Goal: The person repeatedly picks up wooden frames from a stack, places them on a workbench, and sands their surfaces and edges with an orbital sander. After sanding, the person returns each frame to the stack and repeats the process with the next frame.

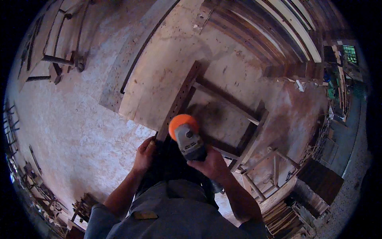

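Note:
My right hand (213,164) is wrapped around the body of an angle grinder (188,139) fitted with a round orange disc (183,124). The disc is close to a dark wooden frame (184,88) with a row of holes along its left beam; whether it touches the wood I cannot tell. My left hand (145,152) is closed at the near end of that beam, its fingertips partly hidden. The frame's crosspieces and right-hand beam (254,137) lie to the right of the grinder.
The frame rests on a broad pale board (153,81). Long stacked timbers (254,34) stand at the far right. A wooden stool-like frame (274,171) and a dark box (320,180) are at the near right. Metal racks (59,59) stand far left on the concrete floor (79,131).

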`<state>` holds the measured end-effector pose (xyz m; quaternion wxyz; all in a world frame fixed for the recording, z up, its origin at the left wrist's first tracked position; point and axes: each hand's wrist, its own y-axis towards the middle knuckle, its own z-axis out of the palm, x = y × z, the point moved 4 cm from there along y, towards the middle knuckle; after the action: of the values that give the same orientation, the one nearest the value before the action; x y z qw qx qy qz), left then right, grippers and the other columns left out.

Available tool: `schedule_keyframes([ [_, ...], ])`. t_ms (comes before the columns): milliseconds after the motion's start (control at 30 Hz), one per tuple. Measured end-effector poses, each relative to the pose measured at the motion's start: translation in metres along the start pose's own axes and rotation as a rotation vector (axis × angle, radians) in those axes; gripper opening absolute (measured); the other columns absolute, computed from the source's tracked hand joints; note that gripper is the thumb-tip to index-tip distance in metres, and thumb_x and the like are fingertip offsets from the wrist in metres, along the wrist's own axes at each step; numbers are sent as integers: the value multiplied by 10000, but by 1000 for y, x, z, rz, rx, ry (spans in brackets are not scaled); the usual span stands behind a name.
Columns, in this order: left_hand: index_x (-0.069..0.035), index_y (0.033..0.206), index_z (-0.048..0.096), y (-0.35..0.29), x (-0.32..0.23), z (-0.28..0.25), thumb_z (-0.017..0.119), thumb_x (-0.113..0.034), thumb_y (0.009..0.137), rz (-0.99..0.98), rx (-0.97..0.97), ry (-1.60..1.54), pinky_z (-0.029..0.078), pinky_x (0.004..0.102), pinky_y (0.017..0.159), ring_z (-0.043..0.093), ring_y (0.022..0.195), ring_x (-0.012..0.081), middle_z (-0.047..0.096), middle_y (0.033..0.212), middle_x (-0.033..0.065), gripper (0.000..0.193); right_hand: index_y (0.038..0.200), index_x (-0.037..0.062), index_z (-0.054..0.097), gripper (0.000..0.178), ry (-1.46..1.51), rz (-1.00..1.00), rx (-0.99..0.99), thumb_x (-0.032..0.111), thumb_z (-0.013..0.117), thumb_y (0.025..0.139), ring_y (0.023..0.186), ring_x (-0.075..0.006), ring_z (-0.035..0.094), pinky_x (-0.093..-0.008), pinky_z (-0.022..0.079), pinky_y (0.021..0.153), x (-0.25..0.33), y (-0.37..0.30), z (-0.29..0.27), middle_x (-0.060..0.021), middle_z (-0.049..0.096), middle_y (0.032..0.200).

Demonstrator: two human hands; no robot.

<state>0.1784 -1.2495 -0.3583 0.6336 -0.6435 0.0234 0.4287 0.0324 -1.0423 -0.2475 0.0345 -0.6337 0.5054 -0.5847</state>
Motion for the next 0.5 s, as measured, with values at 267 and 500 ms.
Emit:
schedule_keyframes([
  [267,0,1310,538,6,12,-15,489,-258,1017,108,-65,101,500,341,848,631,951,207,652,1116,109,393,1125,4,618,515,36,51,-21,285,812,739,982,-324,679,-412,513,860,-17,-13,3,-201,691,1019],
  [500,-38,1169,602,-15,-26,65,605,-204,853,1065,115,1196,471,441,910,564,1081,332,598,1151,147,356,1107,11,656,408,416,328,-305,230,765,780,873,-184,663,-357,533,803,-51,-73,-51,-82,710,982],
])
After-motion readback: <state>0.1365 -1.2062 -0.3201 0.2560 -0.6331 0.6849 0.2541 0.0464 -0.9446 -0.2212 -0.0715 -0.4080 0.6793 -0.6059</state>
